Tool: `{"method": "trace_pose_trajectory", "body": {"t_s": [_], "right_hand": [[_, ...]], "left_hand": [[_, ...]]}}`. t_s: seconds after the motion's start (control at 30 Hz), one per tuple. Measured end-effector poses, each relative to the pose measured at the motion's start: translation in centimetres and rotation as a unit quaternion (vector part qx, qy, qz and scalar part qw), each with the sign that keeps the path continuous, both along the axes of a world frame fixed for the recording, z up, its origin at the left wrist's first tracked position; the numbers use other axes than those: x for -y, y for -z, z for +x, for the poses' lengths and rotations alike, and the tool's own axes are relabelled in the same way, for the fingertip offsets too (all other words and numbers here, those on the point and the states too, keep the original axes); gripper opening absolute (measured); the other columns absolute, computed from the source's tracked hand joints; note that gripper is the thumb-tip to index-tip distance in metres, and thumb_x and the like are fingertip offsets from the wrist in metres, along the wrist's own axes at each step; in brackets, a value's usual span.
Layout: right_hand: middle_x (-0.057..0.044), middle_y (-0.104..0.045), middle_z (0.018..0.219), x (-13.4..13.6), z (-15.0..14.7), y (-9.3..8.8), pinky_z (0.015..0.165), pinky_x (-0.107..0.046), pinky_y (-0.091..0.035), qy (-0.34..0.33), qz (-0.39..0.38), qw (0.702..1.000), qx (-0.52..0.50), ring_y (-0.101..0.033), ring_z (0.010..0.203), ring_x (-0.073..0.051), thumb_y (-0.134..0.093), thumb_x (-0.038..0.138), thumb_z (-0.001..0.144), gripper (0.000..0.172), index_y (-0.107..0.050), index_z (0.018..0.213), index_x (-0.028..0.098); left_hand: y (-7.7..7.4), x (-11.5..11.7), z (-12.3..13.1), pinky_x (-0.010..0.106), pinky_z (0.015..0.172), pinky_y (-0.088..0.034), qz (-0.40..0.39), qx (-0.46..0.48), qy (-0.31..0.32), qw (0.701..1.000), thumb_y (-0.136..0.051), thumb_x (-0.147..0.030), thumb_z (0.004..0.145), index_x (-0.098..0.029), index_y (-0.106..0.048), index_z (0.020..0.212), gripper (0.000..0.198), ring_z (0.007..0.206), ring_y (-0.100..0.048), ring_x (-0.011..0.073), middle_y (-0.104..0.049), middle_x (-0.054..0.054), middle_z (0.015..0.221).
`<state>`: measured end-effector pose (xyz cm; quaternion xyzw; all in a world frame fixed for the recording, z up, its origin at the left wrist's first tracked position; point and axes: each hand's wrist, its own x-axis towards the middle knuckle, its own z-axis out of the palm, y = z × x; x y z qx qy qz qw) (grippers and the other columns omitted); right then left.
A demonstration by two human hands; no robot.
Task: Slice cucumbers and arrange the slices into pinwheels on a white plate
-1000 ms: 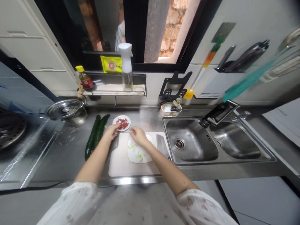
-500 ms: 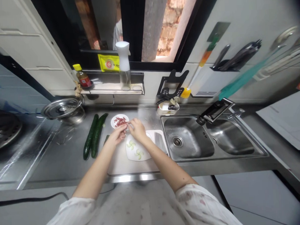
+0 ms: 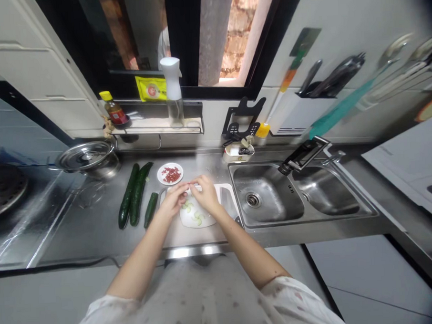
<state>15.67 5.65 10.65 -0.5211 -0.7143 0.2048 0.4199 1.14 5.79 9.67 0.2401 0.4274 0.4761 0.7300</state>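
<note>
While your curled left hand [image 3: 175, 200] and right hand [image 3: 207, 196] nearly meet, whether gripping anything I cannot tell, hold both clear of the green slices [image 3: 197, 218] on the white plate [image 3: 187, 221].

Your left hand [image 3: 175, 201] and right hand [image 3: 206, 196] come together just below the frame's centre, fingers curled; your forearms [image 3: 143, 253] slant up from the lower corners.

The white plate [image 3: 207, 219] lies flat under the right hand [image 3: 206, 195], which covers a part of it. On it, thin pale green slices [image 3: 197, 219] make two curled groups, to the right of the left hand [image 3: 175, 200]. Beyond both hands, the small round white dish [image 3: 160, 175] holds many red pieces [image 3: 171, 175].
</note>
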Motion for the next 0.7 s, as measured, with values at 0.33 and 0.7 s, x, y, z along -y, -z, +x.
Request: {"method": "trace_pose_trajectory", "body": {"t_s": [0.33, 0.7], "right_hand": [[-0.002, -0.059, 0.081, 0.9, 1.4, 0.0, 0.081, -0.030, -0.043, 0.004, -0.019, 0.999, -0.044, -0.055, 0.084, -0.017, -0.053, 0.025, 0.085, 0.014, -0.062, 0.076, 0.021], [-0.002, -0.064, 0.082, 1.8, 4.2, 1.0, 0.073, -0.027, -0.044, 0.053, -0.046, 0.995, -0.078, -0.057, 0.083, -0.016, -0.054, 0.027, 0.083, 0.013, -0.061, 0.074, 0.020]], "left_hand": [[-0.4, 1.1, 1.3, 0.009, 0.033, -0.024, -0.001, 0.013, 0.020, 1.000, -0.081, -0.023, 0.063, -0.014, -0.063, 0.087, 0.032, 0.049, -0.048, 0.0017, -0.056, -0.002, 0.070], [0.3, 2.2, 1.8, 0.013, 0.040, -0.028, 0.018, -0.128, 0.018, 0.991, -0.079, -0.034, 0.063, -0.015, -0.068, 0.091, 0.036, 0.052, -0.051, 0.0050, -0.064, 0.003, 0.076]]}}
